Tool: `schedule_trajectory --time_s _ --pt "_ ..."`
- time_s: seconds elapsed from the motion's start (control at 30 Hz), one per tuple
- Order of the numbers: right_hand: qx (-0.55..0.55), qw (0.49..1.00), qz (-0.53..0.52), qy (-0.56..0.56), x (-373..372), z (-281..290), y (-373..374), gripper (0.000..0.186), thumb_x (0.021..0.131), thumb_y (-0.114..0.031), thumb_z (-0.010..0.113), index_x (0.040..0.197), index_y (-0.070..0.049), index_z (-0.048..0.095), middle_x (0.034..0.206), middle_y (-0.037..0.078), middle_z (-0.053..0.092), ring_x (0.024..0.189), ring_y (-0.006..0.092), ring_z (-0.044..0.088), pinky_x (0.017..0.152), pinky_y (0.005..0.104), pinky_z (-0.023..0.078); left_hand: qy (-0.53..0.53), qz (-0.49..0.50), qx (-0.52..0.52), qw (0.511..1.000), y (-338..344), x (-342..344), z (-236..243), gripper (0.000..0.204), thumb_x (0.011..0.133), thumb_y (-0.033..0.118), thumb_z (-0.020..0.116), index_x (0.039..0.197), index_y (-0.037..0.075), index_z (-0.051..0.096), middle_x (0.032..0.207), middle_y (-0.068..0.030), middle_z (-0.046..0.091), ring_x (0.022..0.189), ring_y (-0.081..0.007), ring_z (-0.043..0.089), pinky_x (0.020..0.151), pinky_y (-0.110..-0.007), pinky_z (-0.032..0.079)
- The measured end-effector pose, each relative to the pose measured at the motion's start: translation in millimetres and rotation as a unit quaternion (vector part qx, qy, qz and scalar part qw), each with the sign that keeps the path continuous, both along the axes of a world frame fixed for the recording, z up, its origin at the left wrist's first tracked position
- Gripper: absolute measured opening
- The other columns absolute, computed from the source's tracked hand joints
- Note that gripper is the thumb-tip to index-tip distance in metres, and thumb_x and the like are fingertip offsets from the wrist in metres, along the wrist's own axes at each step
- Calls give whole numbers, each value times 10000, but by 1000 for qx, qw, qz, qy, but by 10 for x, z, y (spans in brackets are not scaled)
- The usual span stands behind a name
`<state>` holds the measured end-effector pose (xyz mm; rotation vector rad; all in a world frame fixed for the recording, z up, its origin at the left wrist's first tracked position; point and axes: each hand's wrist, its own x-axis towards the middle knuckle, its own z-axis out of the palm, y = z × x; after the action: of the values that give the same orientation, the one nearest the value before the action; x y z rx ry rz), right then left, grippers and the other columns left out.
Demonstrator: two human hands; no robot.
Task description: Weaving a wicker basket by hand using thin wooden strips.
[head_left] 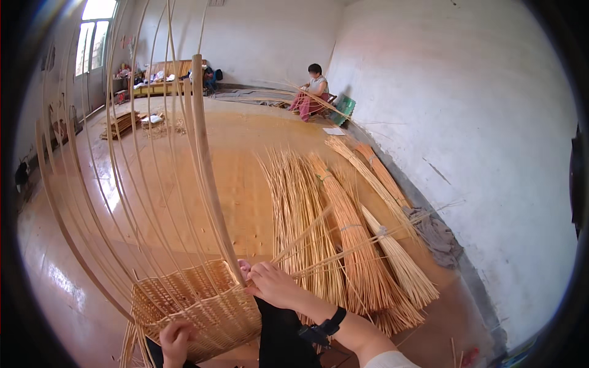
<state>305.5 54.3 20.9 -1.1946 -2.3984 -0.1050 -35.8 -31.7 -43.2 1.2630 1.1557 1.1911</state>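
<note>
A half-woven wicker basket [224, 313] rests in front of my lap, its tall upright stakes fanning far above the rim. Low at its near side, my left hand [176, 340] is closed on the basket's wall, fingers curled. At the right corner, beside a thick wooden post [205, 141], my right hand [274, 283] pinches thin wicker rods [343, 253]. These rods trail away from the fingers to the right. The post partly hides the fingertips there. A black band [322, 331] circles my right wrist.
Bundles of loose wicker rods [304, 227] and a tied orange-brown bundle [353, 227] lie on the floor at my right. Grey cloth [434, 236] lies by the right wall. Another person [314, 92] sits far back, handling rods. A wooden bench [165, 80] stands at the back.
</note>
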Motion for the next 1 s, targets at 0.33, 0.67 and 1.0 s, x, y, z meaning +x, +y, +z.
schedule_trajectory --time_s 0.33,0.67,1.0 --pt "-120 989 52 -67 -19 223 171 433 911 -398 656 1022 18 614 1072 117 574 1001 303 589 882 413 490 -201 202 56 957 29 -791 -1253 166 880 65 617 1035 15 650 791 -69 641 631 -154 594 563 -272 491" --pt "-122 984 32 -127 -155 322 25 467 955 -434 570 1036 20 642 1020 156 610 950 310 634 818 424 516 -244 165 98 950 822 -189 -760 199 911 57 623 1104 15 640 917 -83 658 776 -156 624 685 -282 516" --pt "-76 995 22 -59 -174 297 61 174 865 -213 641 872 -48 697 891 152 660 898 350 625 776 446 514 -172 368 61 912 -49 -555 -201 285 929 62 657 1201 -7 608 1138 -91 662 1048 -168 616 912 -312 502"
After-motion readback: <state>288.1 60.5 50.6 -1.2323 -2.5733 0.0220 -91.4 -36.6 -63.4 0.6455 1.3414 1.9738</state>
